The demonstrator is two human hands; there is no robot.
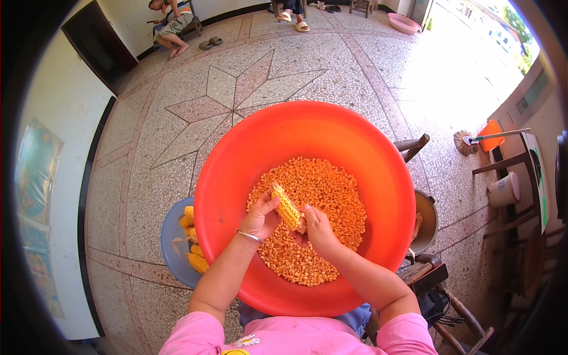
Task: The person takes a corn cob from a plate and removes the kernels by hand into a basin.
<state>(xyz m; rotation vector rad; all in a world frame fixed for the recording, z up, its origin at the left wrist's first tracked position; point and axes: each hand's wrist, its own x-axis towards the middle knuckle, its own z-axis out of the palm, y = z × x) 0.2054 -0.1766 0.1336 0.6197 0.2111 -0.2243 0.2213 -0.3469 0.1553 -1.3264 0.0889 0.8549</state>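
Observation:
A partly shelled corn cob (286, 207), with yellow kernels on its upper side, is tilted above the middle of a large red plastic basin (306, 120). My left hand (262, 217), with a silver bangle at the wrist, grips the upper left part of the cob. At the cob's lower right end is my right hand (318, 230), its thumb and fingers closed round a pinkish bare piece of cob; whether that piece is separate cannot be told. Loose corn kernels (310, 266) cover the bottom of the basin beneath both hands.
Left of the basin, a blue basin (173, 248) holds several corn cobs (197, 262). To the right stand a metal pot (428, 222) and a wooden chair (461, 306) with a dark flat object on it. A mop (466, 142) is farther right. Two people sit at the far wall.

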